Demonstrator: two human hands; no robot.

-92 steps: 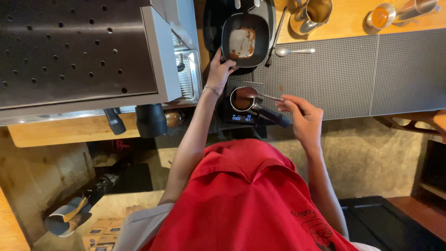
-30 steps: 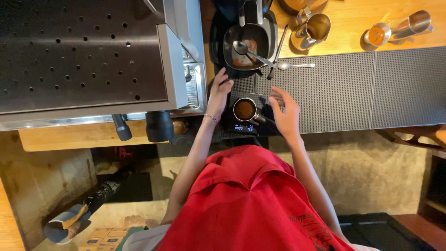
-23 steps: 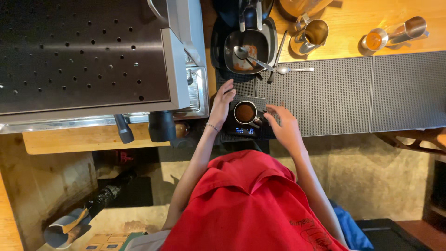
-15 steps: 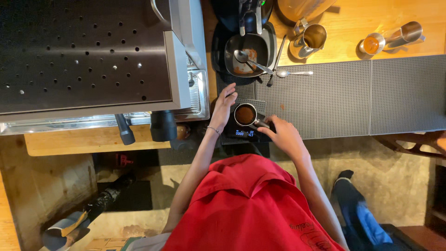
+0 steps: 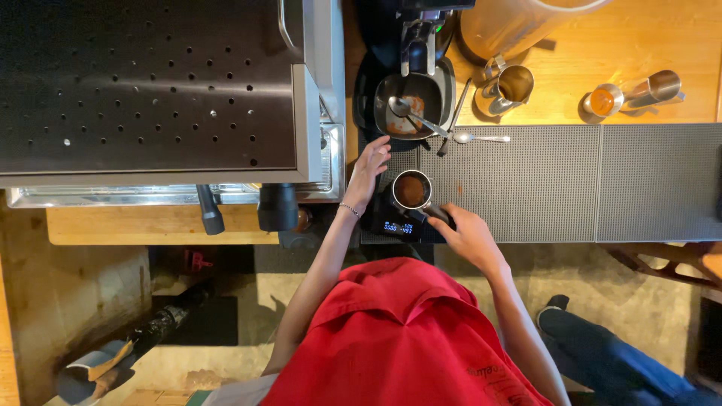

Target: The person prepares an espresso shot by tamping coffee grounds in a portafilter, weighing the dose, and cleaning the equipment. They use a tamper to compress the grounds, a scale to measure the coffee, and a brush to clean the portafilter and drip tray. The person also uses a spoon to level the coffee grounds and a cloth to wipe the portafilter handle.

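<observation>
My right hand [image 5: 470,234] is closed around the handle of the portafilter [image 5: 411,190], whose basket, full of brown coffee grounds, sits on the small black scale [image 5: 391,224] at the near edge of the table [image 5: 662,83]. My left hand [image 5: 370,164] is open, fingers spread, empty, hovering just left of the basket beside the espresso machine [image 5: 165,90]; can't tell if it touches anything. Just behind the basket: the grinder [image 5: 414,45] with a dark tray [image 5: 440,98] holding 1 spoon [image 5: 410,114]. A 2nd spoon [image 5: 481,137] lies at the back edge of the grey mat [image 5: 564,188]. Further back on the wood: 1 steel milk pitcher [image 5: 511,86], then 2 small steel cups [image 5: 632,94] to the right. Someone's blue-trousered leg [image 5: 609,353] is on the floor at my right.
</observation>
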